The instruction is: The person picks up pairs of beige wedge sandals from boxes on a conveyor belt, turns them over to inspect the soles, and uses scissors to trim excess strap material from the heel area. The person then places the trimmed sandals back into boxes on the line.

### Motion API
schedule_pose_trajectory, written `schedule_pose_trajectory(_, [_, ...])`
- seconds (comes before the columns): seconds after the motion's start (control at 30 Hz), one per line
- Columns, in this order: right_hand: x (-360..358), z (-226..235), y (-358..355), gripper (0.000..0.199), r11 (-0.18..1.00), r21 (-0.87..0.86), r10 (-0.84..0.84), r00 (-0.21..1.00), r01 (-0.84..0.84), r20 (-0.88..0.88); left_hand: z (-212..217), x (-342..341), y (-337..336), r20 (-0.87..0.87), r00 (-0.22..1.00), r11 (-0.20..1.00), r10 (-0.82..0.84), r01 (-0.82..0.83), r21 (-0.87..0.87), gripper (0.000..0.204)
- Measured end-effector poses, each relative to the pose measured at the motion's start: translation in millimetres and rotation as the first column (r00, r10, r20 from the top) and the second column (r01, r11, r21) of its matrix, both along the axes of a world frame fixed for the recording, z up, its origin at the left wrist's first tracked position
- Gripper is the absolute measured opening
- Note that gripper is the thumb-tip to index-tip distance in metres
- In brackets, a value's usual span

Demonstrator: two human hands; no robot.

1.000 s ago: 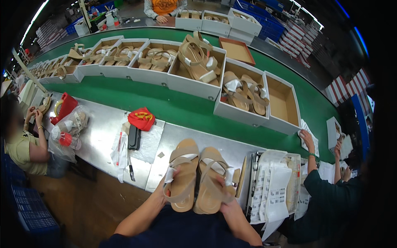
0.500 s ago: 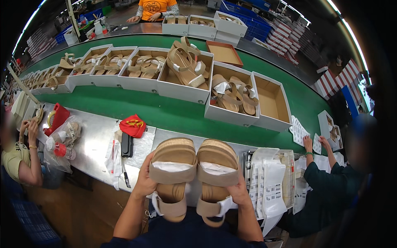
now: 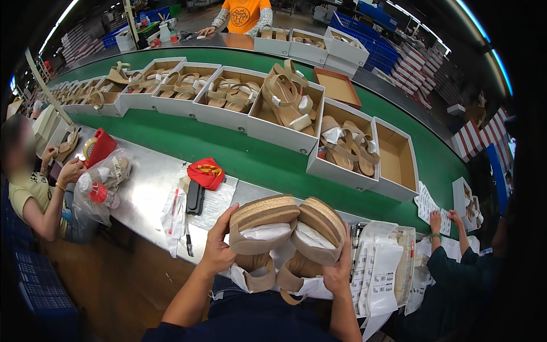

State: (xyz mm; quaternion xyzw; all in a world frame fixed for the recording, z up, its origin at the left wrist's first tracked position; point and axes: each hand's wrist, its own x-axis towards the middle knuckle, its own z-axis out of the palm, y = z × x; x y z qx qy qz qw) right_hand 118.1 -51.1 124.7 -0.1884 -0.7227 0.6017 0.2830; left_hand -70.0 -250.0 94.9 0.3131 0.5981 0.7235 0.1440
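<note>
My left hand is closed round the outer side of a beige platform sandal. Its mate, another beige sandal, sits in my right hand, gripped from its outer side. Both are held in front of my chest, toes up and tilted so the woven-looking sole edges show. The two toe ends touch or nearly touch. White paper is stuffed under the wide toe straps, and white wrapping shows at the ankle straps. Below them is the near edge of the metal table.
Open boxes of sandals line the green belt; an unfilled box stands at the right end. A red cloth, a black case and a pen lie left. Label sheets fill a tray at right. People work on both sides and opposite.
The sandals have tipped, toes angled inward and up, so more sole edge shows. My view has shifted, and the surroundings appear further right. The person at right handles a label sheet.
</note>
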Motion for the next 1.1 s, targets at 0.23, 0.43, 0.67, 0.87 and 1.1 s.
schedule_pose_trajectory(0.23, [-2.6, -42.4, 2.8, 0.066, 0.826, -0.563, 0.094, 0.991, -0.028, 0.090, -18.2, 1.3, -2.5, 0.423, 0.898, 0.992, -0.123, 0.101, 0.073, 0.061])
schedule_pose_trajectory(0.43, [-3.6, -48.9, -15.4, 0.060, -0.027, -0.940, 0.289, 0.897, -0.340, -0.333, -22.1, 21.8, -4.7, 0.866, 0.184, 0.876, -0.464, 0.240, 0.418, 0.049])
schedule_pose_trajectory(0.67, [-7.6, -52.3, -28.2, 0.067, -0.145, -0.921, 0.362, 0.848, -0.361, -0.388, -23.4, 42.4, 1.2, 0.801, 0.082, 0.797, -0.592, 0.202, 0.569, 0.049])
schedule_pose_trajectory(0.87, [10.6, -17.3, -23.4, 0.067, 0.175, -0.968, 0.428, 0.899, -0.179, -0.089, -10.8, 37.9, -18.4, 0.785, 0.155, 0.789, -0.600, 0.280, 0.547, 0.049])
schedule_pose_trajectory(1.1, [13.1, 6.6, 7.3, 0.062, 0.931, -0.366, 0.109, 0.963, -0.011, 0.247, 32.5, -14.1, -31.2, 0.391, 0.884, 0.960, -0.257, 0.281, -0.005, 0.049])
